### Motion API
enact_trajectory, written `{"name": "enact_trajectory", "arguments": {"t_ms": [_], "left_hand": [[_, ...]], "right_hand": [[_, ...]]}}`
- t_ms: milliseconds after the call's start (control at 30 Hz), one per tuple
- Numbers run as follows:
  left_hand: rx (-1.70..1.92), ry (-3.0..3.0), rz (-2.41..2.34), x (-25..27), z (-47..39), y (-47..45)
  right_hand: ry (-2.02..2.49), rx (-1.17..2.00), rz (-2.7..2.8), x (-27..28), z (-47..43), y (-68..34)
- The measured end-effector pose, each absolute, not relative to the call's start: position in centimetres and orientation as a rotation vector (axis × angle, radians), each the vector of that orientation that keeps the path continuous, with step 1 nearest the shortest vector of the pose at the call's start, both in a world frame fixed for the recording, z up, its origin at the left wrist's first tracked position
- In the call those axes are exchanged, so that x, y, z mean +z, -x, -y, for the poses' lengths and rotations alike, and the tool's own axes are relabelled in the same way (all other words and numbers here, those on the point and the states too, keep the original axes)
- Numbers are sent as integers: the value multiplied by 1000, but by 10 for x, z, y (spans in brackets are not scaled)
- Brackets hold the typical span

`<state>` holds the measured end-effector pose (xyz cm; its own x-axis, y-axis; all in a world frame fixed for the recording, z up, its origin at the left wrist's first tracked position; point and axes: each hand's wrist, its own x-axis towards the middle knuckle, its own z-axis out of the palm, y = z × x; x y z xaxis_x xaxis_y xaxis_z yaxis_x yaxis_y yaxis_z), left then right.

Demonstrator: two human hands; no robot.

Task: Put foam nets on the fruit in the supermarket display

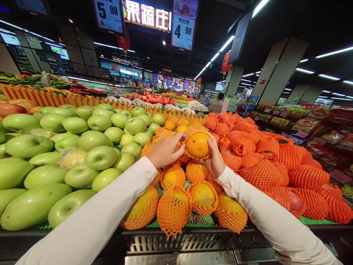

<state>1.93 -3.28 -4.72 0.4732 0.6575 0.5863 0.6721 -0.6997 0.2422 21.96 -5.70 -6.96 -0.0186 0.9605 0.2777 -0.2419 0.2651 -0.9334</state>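
Where the head view looks down over the fruit, the bare orange sits up between the two hands, clear above the netted oranges. The right hand grips it from the right side, thumb toward the viewer and fingers curled behind. The left hand has its fingers bent in at the orange's left edge; whether they pinch it, or a bit of net, is unclear.

It should feel moderately heavy for its size, firm with a little give, its shiny rind rather slick but not fragile. A cupped hold around its widest part looks safer than fingertips alone; hard nails could mark the skin.

Above the fingers there is free air. Below them the netted oranges leave little room, and the front wall of the bench stands nearer the viewer than both hands. Left of the left fingers lie green apples; right of the right fingers, red nets of fruit rise close by. Beyond the fingertips a low picket fence borders the heap.
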Motion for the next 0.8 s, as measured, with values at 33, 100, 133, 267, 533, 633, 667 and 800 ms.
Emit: {"name": "enact_trajectory", "arguments": {"t_ms": [33, 100, 133, 267, 533, 633, 667, 800], "left_hand": [[-1042, 2667, 1232, -48, 32, -20], [-1039, 2664, 1254, -49, 30, -20], [-1045, 2672, 1246, -50, 29, -20], [-1123, 2648, 1171, -54, 26, -21], [-1317, 2499, 1104, -47, 28, -15], [-902, 2564, 1303, -53, 20, -11], [-724, 2623, 1346, -56, 17, -10], [-349, 2762, 1402, -56, 16, -12]], "right_hand": [[799, 1176, 1164, -69, 59, -219], [791, 1217, 1153, -70, 60, -218], [788, 1219, 1166, -71, 60, -218], [757, 1121, 1230, -73, 58, -216], [790, 1075, 896, -67, 46, -224], [761, 1107, 768, -62, 39, -233], [744, 1115, 746, -61, 37, -236], [713, 1031, 773, -51, 28, -246]]}}
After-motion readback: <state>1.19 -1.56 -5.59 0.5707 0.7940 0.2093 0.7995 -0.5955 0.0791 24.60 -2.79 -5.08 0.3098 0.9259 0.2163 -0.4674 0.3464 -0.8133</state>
